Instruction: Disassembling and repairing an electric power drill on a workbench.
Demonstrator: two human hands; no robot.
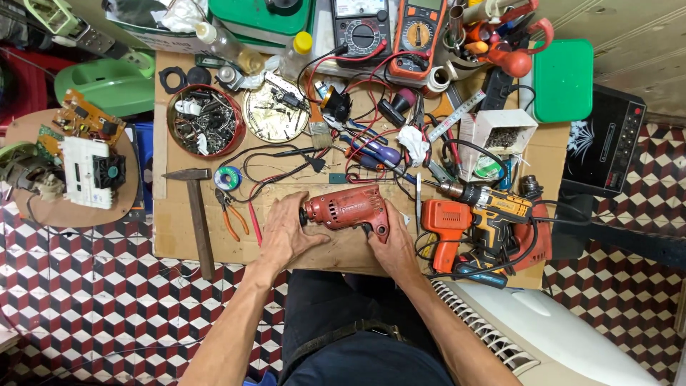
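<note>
Head view: looking straight down on a cluttered cardboard-covered work table (179,243) over a red, white and black tiled floor
Red drill: a worn red electric drill (346,209) lies on its side at the front middle of the table, chuck end pointing left, handle toward the person
Left hand: the left hand (284,236) cups the chuck end of the red drill, fingers wrapped round the nose and touching it
Right hand: the right hand (393,243) closes around the drill's handle, holding it from below
Orange drill: an orange drill (446,225) lies just beside the right hand, to its right
Yellow drill: a yellow and black cordless drill (493,204) rests against the orange one, its bit pointing left
Hammer: a hammer (196,214) with a wooden handle lies well to the left of the left hand
Pliers: orange-handled pliers (230,214) sit between the hammer and the left hand
Tin: a round red tin (205,120) full of screws and metal bits stands at the back left
Meters: a black multimeter (363,30) and an orange multimeter (418,36) lie side by side at the back edge, red and black leads trailing forward
Paintbrush: a small paintbrush (318,129) lies behind the red drill
</note>
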